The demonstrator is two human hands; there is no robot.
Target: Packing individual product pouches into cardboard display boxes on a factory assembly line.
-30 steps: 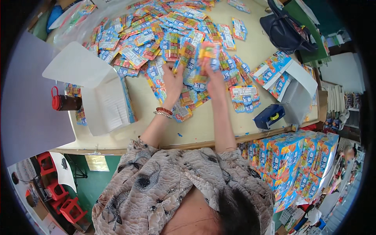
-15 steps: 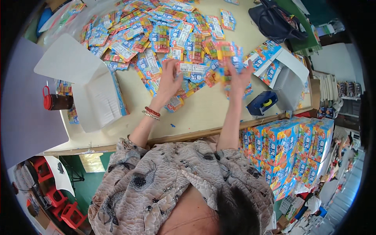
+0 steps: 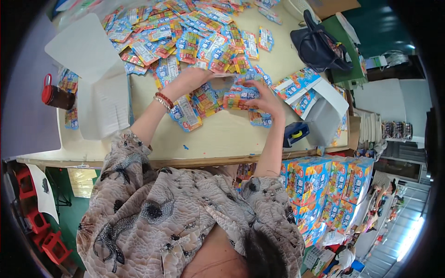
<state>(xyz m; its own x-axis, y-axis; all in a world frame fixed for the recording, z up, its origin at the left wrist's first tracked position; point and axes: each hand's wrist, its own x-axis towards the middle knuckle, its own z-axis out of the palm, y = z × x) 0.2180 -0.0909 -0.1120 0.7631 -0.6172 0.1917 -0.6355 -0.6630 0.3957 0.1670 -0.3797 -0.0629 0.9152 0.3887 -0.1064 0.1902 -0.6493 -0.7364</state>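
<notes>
A pile of colourful flat snack packets [image 3: 185, 48] spreads over the far middle of the table. My left hand [image 3: 194, 78], with a red bead bracelet and a silver bangle at its wrist, is closed on a packet [image 3: 224, 75] seen nearly edge-on. Just right of it, my right hand [image 3: 266, 101] grips another packet [image 3: 238, 98], its colourful face showing, fingers at the right edge. Loose packets [image 3: 186, 113] lie under and in front of both hands.
On the left stand an open white carton [image 3: 104, 109] and a dark jar with a red lid [image 3: 58, 96]. To the right are an open printed box [image 3: 320, 109], a blue tape dispenser [image 3: 295, 133] and a dark handbag [image 3: 320, 44]. Printed cartons [image 3: 306, 183] are stacked below the table edge.
My right hand has come down and left with its packet, now beside my left hand. My left hand has moved slightly right and lifted a packet. The whole view has shifted a little.
</notes>
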